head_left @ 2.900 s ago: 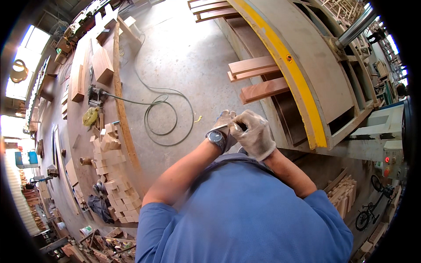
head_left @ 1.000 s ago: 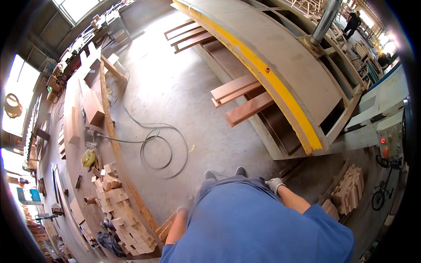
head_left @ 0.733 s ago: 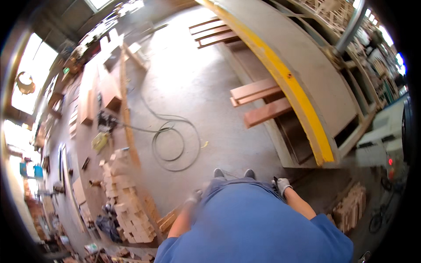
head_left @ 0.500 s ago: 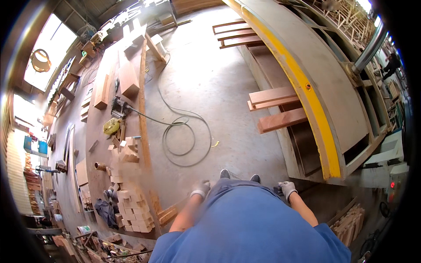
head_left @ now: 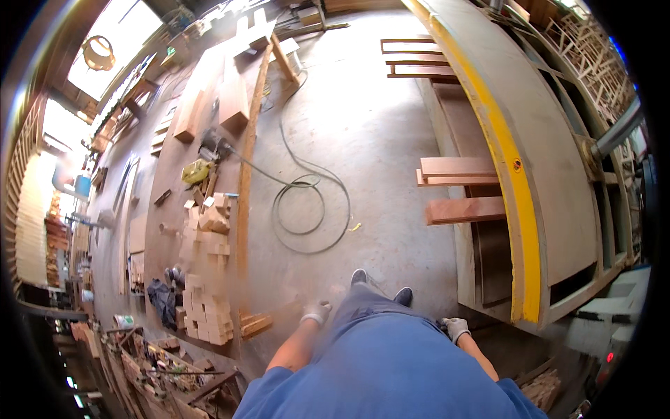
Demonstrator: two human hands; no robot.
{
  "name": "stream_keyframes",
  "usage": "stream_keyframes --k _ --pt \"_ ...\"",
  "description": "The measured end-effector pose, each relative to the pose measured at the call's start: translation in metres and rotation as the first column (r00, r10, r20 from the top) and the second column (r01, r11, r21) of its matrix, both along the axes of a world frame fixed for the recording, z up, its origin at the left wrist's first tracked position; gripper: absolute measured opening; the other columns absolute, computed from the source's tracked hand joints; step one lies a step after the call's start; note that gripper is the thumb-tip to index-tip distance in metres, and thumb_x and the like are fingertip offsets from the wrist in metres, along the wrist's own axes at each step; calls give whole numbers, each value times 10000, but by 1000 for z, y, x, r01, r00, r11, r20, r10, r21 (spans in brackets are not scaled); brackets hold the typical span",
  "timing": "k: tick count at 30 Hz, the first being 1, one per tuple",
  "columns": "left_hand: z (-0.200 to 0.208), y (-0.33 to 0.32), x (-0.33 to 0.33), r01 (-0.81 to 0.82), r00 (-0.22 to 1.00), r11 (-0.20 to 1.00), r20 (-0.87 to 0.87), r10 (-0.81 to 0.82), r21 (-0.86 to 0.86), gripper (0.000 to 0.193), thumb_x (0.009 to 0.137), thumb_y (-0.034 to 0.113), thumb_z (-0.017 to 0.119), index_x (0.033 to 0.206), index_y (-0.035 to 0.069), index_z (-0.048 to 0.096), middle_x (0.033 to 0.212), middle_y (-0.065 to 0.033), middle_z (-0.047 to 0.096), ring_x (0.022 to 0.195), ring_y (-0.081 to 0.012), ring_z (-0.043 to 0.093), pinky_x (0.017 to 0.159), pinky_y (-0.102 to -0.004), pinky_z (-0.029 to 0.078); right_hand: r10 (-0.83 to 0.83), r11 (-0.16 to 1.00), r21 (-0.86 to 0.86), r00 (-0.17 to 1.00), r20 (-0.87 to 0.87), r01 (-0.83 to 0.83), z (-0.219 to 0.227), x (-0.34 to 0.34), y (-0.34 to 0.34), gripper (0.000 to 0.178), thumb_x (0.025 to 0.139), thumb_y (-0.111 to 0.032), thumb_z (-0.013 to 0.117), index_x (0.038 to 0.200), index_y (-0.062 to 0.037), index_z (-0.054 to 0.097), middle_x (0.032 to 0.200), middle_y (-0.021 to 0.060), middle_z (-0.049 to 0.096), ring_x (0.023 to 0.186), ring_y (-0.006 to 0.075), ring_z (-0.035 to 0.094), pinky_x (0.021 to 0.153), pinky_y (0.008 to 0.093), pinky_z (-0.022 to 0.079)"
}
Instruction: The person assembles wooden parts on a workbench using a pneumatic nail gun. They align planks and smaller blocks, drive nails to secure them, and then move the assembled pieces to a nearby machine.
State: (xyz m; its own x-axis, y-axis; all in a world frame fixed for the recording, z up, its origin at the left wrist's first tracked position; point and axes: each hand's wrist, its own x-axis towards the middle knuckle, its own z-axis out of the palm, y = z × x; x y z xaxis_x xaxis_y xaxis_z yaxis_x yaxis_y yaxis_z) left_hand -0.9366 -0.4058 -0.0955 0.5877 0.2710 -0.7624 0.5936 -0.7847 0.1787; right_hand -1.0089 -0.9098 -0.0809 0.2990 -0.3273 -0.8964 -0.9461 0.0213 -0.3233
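My left hand [head_left: 317, 311], in a pale work glove, hangs beside my left hip above the concrete floor. Its fingers are blurred, so their position is unclear, and no held thing shows. On the other side, my gloved right hand [head_left: 456, 327] is closed near my right hip. A small dark shape shows at its fingers, too small to name. Nearest to the left hand are wood pieces [head_left: 255, 325] at the workbench's [head_left: 241, 202] near end. The right hand is close to the lower corner of a large machine with a yellow edge [head_left: 528, 258].
Stacked wooden blocks [head_left: 209, 318], a yellow-green object [head_left: 196, 172] and a power tool [head_left: 213, 144] lie on the bench. A coiled hose [head_left: 323, 209] crosses the floor ahead. Reddish boards [head_left: 464, 210] stick out from the machine at right.
The view has turned slightly left, so bench and machine appear shifted right. My feet have moved apart in a step. Both hands stay low at my sides.
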Motion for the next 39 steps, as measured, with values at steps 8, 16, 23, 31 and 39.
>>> stream_keyframes --k 8,16,23,31,39 --pt "28 -2 -14 -28 997 999 -77 30 20 447 979 430 635 1305 153 765 1382 -137 708 1304 -351 652 1153 -434 467 75 994 86 997 -15 -74 -49 37 -33 167 981 -173 721 995 -11 760 876 126 764 728 263 721 672 413 568" --pt "-27 18 49 -222 975 971 -26 221 -88 451 981 410 621 1328 155 754 1371 -146 714 1303 -369 649 1140 -448 473 262 965 -9 962 82 -262 -48 157 -29 122 993 -137 692 951 -27 722 803 113 719 647 253 688 585 407 549" --pt "-2 56 209 -222 961 953 116 249 -205 446 981 417 628 1326 163 752 1349 -144 727 1266 -351 672 1090 -443 504 320 946 -12 926 201 -324 -49 302 15 130 1008 -116 661 896 -51 672 723 95 660 559 237 639 496 397 514" --pt "-18 117 296 -309 938 932 104 332 -188 435 986 408 652 1323 151 752 1348 -143 727 1273 -354 667 1085 -441 506 376 921 50 914 154 -388 -7 440 87 183 1023 -124 626 846 -88 595 650 75 578 480 219 557 426 379 439" --pt "-110 109 264 -164 980 980 -135 149 -114 449 1037 404 529 1348 145 724 1437 -155 668 1304 -391 636 1105 -478 491 531 844 80 847 20 -531 -12 579 94 156 1020 -108 617 871 -89 576 653 82 563 482 229 543 433 377 417"
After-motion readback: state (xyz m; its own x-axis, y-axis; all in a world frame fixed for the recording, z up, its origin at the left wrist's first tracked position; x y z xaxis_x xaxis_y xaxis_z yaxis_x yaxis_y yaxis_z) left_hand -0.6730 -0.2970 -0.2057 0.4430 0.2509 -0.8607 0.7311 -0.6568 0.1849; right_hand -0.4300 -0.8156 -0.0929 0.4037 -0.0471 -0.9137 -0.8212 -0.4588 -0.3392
